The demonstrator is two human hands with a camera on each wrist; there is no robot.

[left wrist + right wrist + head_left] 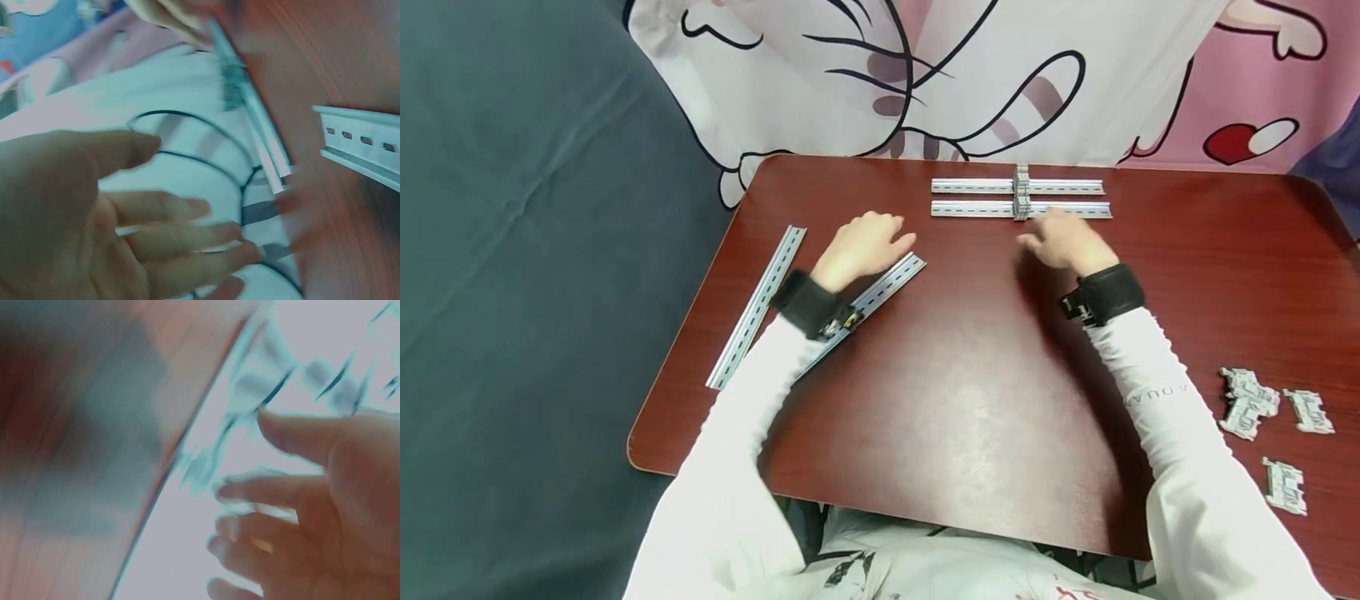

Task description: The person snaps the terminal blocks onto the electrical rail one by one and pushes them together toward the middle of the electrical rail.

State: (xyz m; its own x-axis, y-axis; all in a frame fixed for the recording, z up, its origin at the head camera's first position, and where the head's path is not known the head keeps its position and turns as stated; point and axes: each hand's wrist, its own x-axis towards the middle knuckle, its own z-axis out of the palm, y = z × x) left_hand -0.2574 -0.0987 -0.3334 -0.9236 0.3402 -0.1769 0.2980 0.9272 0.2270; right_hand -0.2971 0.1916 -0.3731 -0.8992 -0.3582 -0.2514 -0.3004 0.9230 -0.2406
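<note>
Over the upper end of a slotted metal rail [891,279] hovers my left hand [867,243], its fingers loosely bent and holding nothing in the left wrist view. My left forearm covers part of that rail. My right hand [1063,240] is in the air just below two parallel rails [970,208] near the far edge. Its fingers are spread and hold nothing in the right wrist view. Grey terminal-block-like pieces [1022,192] sit across both parallel rails. Another slotted rail [756,308] lies slanted at the left of the table.
Several loose grey block pieces [1247,402] lie on the right side of the brown table [970,375], with one piece [1285,486] nearer the front. A printed cloth [820,100] hangs behind the far edge.
</note>
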